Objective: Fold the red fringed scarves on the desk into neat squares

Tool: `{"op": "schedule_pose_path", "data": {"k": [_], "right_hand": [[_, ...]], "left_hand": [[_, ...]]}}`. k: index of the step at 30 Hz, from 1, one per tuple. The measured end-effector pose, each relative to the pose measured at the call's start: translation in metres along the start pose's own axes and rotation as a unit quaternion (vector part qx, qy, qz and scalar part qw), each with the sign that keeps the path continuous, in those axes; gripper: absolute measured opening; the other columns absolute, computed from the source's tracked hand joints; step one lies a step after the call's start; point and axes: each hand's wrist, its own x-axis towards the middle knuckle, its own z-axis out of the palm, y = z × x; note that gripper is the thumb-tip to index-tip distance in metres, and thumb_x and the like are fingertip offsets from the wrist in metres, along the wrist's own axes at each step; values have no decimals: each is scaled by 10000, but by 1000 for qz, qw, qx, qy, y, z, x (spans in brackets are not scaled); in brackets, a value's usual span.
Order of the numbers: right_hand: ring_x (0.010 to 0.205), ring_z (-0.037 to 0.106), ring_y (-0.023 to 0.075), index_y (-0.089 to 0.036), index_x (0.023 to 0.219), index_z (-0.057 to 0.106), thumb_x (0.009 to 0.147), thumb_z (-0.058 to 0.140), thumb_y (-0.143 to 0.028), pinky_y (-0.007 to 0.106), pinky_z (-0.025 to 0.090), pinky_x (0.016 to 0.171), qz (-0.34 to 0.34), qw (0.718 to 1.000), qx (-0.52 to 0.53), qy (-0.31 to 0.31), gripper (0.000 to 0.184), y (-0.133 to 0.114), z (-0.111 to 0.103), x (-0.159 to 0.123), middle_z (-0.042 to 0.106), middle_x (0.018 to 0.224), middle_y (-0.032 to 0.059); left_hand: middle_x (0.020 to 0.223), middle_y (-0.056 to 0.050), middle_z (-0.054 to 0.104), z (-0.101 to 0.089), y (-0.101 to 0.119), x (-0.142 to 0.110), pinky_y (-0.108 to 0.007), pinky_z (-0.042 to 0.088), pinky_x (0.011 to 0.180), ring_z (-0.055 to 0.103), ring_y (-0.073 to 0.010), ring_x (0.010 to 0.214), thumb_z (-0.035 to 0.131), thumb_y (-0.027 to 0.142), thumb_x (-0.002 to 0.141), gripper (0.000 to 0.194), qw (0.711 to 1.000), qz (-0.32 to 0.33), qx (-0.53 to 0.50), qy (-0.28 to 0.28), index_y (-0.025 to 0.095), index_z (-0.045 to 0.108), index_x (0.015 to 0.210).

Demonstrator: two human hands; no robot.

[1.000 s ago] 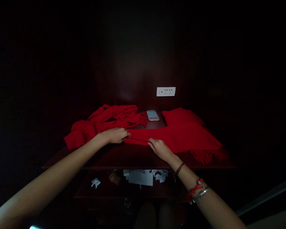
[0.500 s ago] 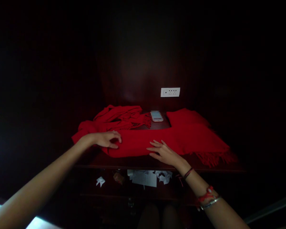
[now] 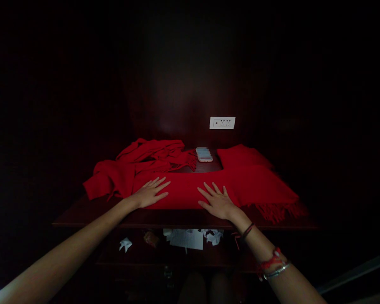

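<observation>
A long red scarf (image 3: 256, 185) lies across a dark wooden table (image 3: 82, 211), its fringed end at the right. My left hand (image 3: 150, 193) rests flat on the scarf's folded middle, fingers spread. My right hand (image 3: 218, 201) lies flat on the same fold a little to the right, fingers also spread. Neither hand holds anything. A second crumpled red scarf (image 3: 152, 154) lies bunched at the back left.
A phone (image 3: 204, 154) lies on the table behind the scarf. A white wall socket (image 3: 222, 123) sits on the dark back panel. Crumpled papers (image 3: 186, 237) lie on a lower shelf under the table. The surroundings are very dark.
Both hands went from pinching the scarf's edge to lying flat on it. The scarf's middle section is now folded over, wider and smoother.
</observation>
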Motion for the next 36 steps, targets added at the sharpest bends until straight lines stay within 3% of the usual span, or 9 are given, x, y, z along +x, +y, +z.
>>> {"op": "schedule_pose_path", "data": {"k": [3,8,12,17,25,28,33,36], "right_hand": [[1244,17,314,-318,1304,167,741,134,-652,574,-18,933,4,1000,9,-17,655,1,-2,3,88,1389,27],[1243,-12,317,-305,1312,138,725,138,-673,598,-4,917,12,999,31,-33,693,-4,-8,15,63,1392,33],[1248,-13,298,-283,1317,135,749,116,-643,576,-18,931,28,999,11,-26,673,-8,-8,23,59,1393,33],[1251,-4,279,-297,1316,121,732,72,-661,539,-19,953,28,999,8,-37,690,-4,-5,23,52,1393,23],[1251,-40,265,-299,1318,92,742,67,-649,510,-12,966,45,997,8,-55,675,-2,-9,19,16,1396,27],[1252,-25,265,-300,1318,102,742,63,-649,508,-5,967,36,998,6,-50,675,-1,-8,18,27,1395,31],[1255,17,261,-299,1314,137,737,50,-654,502,2,970,40,999,-9,-16,683,2,-2,17,64,1393,28],[1254,52,260,-290,1312,165,741,51,-650,501,24,971,40,999,-21,9,684,2,2,18,104,1389,30]], "left_hand": [[1384,-77,62,-8,0,-4,-424,112,995,32,-259,1253,227,511,825,566,1000,-8,10,0,230,169,1313],[1391,-37,47,-12,51,19,-381,110,1008,25,-215,1259,172,469,854,500,992,98,1,76,259,181,1307],[1377,-47,139,-1,67,39,-391,131,1001,88,-211,1255,185,419,865,466,993,105,8,61,240,243,1291],[1368,-36,170,9,42,39,-387,139,997,106,-196,1254,187,471,846,506,997,75,5,26,259,186,1306],[1382,-68,78,-3,20,25,-451,111,984,44,-264,1253,246,617,756,672,1000,-10,2,-29,258,134,1314],[1382,-51,122,0,4,21,-428,147,985,82,-244,1254,198,508,821,550,1000,16,6,6,257,171,1309],[1212,-94,388,-6,-23,0,-330,250,960,347,-188,1126,247,280,836,396,983,99,46,148,161,443,1160],[1096,-74,476,-23,-25,-21,-295,304,922,443,-165,1019,313,277,819,341,987,132,39,87,166,495,1086]]}}
